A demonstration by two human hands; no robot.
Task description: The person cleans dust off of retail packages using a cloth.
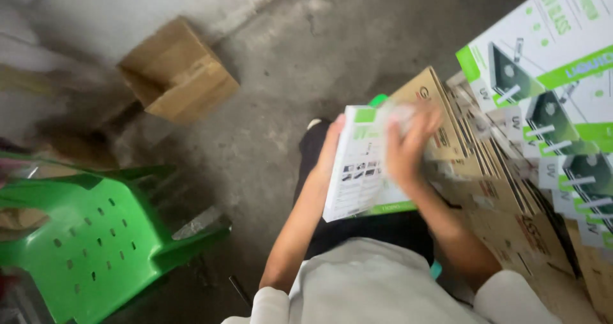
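Item: flat white-and-green box (361, 171), centre of the frame, held up above the person's lap and dark trousers, clear of the floor. Thin cardboard sleeve with small product pictures on its face. Judged light and fairly stiff, though the broad faces would likely dent or bow under a hard squeeze; the printed surface looks smooth and possibly a little slippery. Best taken by its long edges or corners, as it is now, not by the middle of the panel.

Left hand (331, 146): at the box's left long edge, fingers wrapped behind the panel and out of sight, thumb side along the rim. Closed around the edge in a supporting grip.

Right hand (408, 146): at the upper right corner of the box, fingers curled over the top. It is blurred, and something pale and crinkled, perhaps clear wrapping, shows at the fingertips; whether it pinches the wrapping or the box itself cannot be told. Partly closed, not spread.

Surroundings: stack of brown cartons (485, 171) on edge, just right of the hands; rows of matching white-and-green boxes (562, 75) fanned out at the right and upper right of the frame; green plastic chair (89, 234) at lower left; open brown cardboard box (175, 72) on the concrete floor (268, 107) at upper left, well apart from the hands.
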